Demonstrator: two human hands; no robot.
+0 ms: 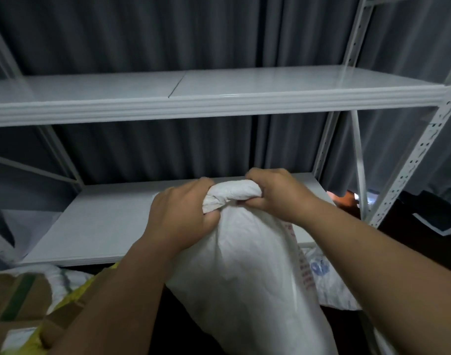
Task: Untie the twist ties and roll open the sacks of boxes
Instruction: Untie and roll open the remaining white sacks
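Observation:
A white woven sack (244, 272) stands upright in front of me, with red print down its right side. Its top is gathered into a thick bunched roll (232, 193). My left hand (183, 213) grips the left end of that bunch, fingers curled over it. My right hand (273, 193) grips the right end, thumb underneath. No twist tie shows; the neck is hidden under my fingers.
A white metal rack stands behind the sack, with a lower shelf (104, 226) and an upper shelf (219, 90). A yellow sack holding cardboard boxes (22, 301) lies at lower left. Another white sack with blue print (324, 275) sits at right. Grey curtains hang behind.

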